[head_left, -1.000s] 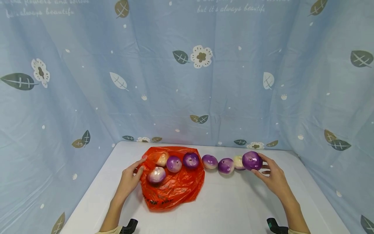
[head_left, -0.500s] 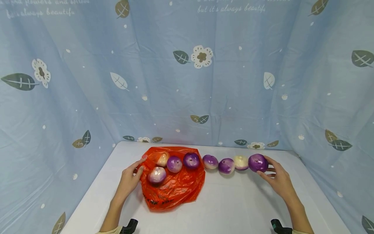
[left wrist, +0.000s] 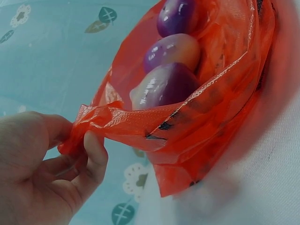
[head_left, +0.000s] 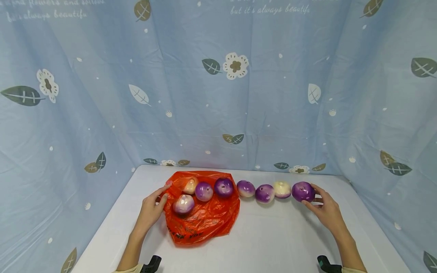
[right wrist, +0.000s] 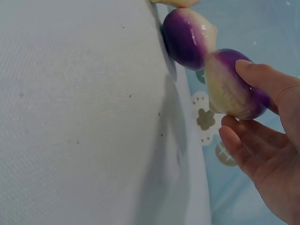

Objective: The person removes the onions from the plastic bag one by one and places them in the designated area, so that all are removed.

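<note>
My left hand point(head_left: 152, 209) pinches the left rim of a red plastic bag point(head_left: 205, 223) between thumb and fingers; the left wrist view shows the gathered edge in the grip. Inside the open bag lie several glossy purple-and-white turnips point(head_left: 203, 191). At the right end of a row on the table, my right hand point(head_left: 326, 210) holds a deep purple turnip point(head_left: 303, 192), thumb on one side and fingertips on the other. A whitish turnip point(head_left: 282, 189) sits just left of it. Further left come a purple turnip point(head_left: 264, 193) and another turnip point(head_left: 246, 189) beside the bag.
The white table point(head_left: 259, 242) runs back to a blue curtain point(head_left: 218, 113) printed with leaves and flowers. This curtain also hangs along both sides. Dark wrist-worn devices point(head_left: 151, 264) show at the bottom edge of the head view.
My right hand has carried the deep purple turnip rightward and slightly down to the row's end, uncovering the whitish turnip. My left hand stays at the bag's rim.
</note>
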The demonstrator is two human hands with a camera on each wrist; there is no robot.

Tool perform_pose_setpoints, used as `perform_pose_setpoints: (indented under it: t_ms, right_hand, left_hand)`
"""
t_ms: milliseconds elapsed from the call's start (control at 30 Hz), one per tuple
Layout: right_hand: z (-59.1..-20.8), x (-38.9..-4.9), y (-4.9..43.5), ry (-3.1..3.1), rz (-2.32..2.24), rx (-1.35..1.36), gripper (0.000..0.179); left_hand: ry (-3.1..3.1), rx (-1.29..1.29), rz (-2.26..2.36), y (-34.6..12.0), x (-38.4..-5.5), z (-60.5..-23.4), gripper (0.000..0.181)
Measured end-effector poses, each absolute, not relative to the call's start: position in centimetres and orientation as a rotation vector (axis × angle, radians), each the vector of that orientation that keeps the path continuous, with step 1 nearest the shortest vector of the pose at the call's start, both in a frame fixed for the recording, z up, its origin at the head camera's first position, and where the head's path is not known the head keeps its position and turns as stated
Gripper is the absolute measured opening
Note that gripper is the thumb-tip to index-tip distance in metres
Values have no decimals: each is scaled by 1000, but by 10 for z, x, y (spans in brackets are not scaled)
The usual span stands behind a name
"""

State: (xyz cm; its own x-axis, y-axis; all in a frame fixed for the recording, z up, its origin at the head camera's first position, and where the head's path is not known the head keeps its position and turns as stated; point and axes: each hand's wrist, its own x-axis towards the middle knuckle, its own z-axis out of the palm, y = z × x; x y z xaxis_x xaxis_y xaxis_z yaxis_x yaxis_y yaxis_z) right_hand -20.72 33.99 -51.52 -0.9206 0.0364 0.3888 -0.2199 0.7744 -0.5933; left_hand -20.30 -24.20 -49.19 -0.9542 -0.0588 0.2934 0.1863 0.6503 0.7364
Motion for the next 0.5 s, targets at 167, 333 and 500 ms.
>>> perform_pose_setpoints:
  t_ms: [167,333,500]
  right_hand:
    - [-520,-209,342,-2586,944,140,71]
    - [-525,-211,343,-2600,942,121,72]
    - [-528,-213,343,-2621,928,93,72]
  left_hand:
    - [-2575,-101,-1209,-242,-203,-492,37]
    - [-2577,-100,-1207,-242,-203,-492,37]
    - [-2576,-109,-1199,-242,-203,-493,36]
